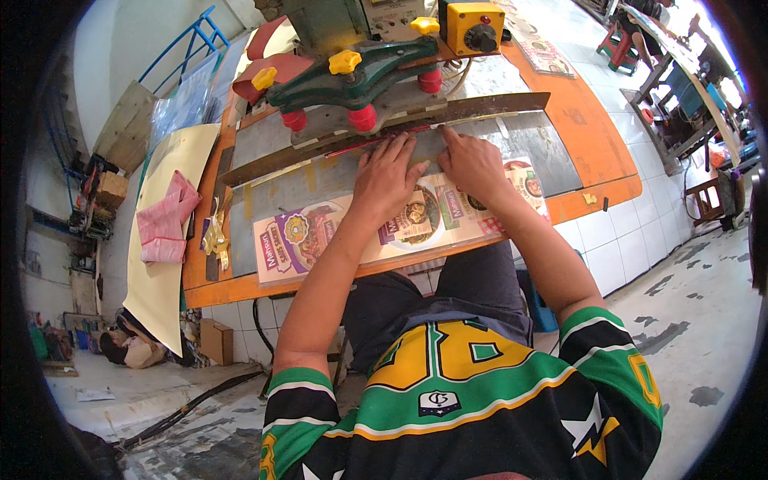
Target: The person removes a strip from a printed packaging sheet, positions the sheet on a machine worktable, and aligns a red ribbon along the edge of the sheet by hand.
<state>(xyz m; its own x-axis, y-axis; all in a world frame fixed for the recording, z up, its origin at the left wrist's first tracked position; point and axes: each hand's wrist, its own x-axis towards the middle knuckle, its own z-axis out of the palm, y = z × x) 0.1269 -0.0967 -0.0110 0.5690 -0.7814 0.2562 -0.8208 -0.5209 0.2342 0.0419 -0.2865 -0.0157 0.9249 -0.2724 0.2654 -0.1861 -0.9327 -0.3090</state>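
My left hand (387, 174) lies flat, fingers spread, on a stack of colourful printed sheets (308, 236) on the metal table plate (264, 142). My right hand (474, 164) presses the same stack just to the right, its index finger stretched toward the long dark cutter bar (480, 106). Both sets of fingertips reach the bar's front edge, where the sheets slide under it. Above the bar sits a green clamp body (356, 76) with yellow and red knobs.
A yellow switch box with a red button (475, 28) stands at the machine's back right. A pink cloth (168, 220) lies on a cream board at the left. The orange table edge (596, 132) borders the plate. A workbench and stools (680, 88) stand far right.
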